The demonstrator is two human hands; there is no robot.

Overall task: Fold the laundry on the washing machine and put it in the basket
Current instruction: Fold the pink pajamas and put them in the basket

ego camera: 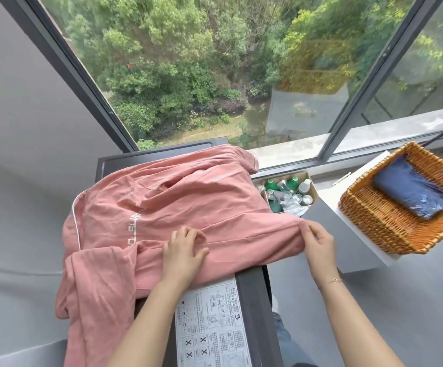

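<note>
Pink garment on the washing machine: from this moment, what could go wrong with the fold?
1. Part of the pink garment hangs off the washing machine's left front edge; its weight may drag the cloth askew or off.
2. Both the left hand and the right hand pinch the near edge only, so the rumpled far half could fold in creased.
3. The open box of bottles sits just beside the cloth; a sweeping fold may snag it.

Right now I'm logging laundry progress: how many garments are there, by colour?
Pink: 1, the pink garment spread on the washing machine, pinched by the left hand and right hand.
Blue: 1, the blue garment, folded in the basket.
Total: 2
</note>
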